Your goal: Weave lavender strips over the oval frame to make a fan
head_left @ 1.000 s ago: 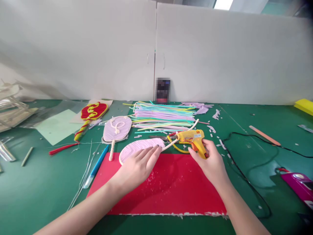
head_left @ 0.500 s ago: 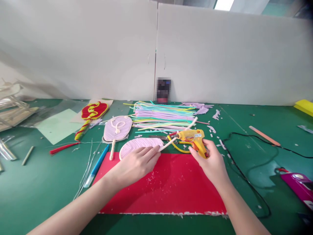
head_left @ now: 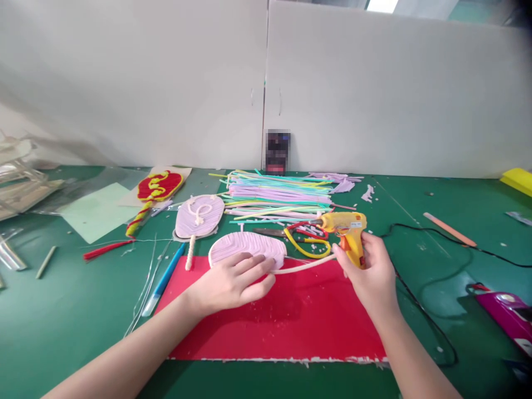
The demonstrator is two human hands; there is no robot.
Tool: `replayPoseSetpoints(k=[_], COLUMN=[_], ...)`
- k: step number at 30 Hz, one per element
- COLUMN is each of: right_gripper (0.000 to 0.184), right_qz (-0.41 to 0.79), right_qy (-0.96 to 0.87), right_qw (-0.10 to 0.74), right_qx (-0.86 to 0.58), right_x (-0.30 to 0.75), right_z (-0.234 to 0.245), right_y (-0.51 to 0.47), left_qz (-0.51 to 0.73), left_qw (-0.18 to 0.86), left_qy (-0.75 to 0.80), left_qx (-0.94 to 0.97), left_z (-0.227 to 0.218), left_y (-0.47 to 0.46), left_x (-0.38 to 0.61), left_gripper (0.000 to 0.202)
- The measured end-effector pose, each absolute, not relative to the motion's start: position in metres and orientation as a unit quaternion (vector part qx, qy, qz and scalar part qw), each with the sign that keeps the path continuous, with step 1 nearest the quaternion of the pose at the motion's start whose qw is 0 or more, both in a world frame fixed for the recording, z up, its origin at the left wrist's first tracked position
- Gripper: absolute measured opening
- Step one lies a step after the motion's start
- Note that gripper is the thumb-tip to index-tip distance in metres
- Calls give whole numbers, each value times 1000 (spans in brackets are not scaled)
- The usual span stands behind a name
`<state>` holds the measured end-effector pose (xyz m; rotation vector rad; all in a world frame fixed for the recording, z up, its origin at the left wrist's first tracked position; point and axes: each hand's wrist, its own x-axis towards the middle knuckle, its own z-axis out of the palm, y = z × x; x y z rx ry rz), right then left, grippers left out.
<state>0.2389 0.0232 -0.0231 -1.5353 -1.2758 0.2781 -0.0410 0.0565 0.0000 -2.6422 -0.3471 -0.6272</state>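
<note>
A yellow glue gun (head_left: 344, 223) is in my right hand (head_left: 372, 266), its nozzle pointing left. The thumb and fingers of this hand also pinch the free end of a cream pipe cleaner (head_left: 305, 267). That pipe cleaner runs left in a shallow curve to the lower right edge of a lilac oval fan panel (head_left: 245, 245), which has a pale rim. My left hand (head_left: 233, 280) lies over the panel's lower edge, gripping it with bent fingers where the pipe cleaner meets it. Its fingers hide part of the panel. A red mat (head_left: 282, 327) is beneath both hands.
Scissors (head_left: 310, 254) lie behind the pipe cleaner, near a bundle of pastel pipe cleaners (head_left: 278, 191). At left are a lilac fan (head_left: 199, 219), a red-and-yellow fan (head_left: 160, 185) and a blue pen-like tool (head_left: 166, 277). A black cord (head_left: 415, 302) loops at right.
My right hand has moved right with the glue gun, its nozzle now away from the pipe cleaner. The pipe cleaner's free end has come down into the right fingers. The panel has shifted slightly right.
</note>
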Motion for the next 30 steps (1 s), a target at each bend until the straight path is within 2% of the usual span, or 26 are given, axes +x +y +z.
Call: replayPoseSetpoints(k=[4, 10, 13, 30], right_gripper=[50, 46, 44, 38], right_qz=[126, 82, 64, 39], right_qy=[-522, -589, -615, -622], right_qw=[559, 482, 445, 418], right_qx=[-632, -643, -648, -661], right_x=[235, 229, 227, 226], right_z=[-21, -15, -12, -5], right_y=[21, 13, 11, 6], left_qz=[-240, -257, -264, -323], left_qw=[155, 115, 117, 155], left_qy=[-194, -245, -254, -275], left_qx=[-938, -928, -923, -892], left_z=[-3, -3, -3, -7], left_y=[56, 52, 51, 47], left_x=[-40, -40, -40, -43], left_gripper=[29, 32, 32, 32])
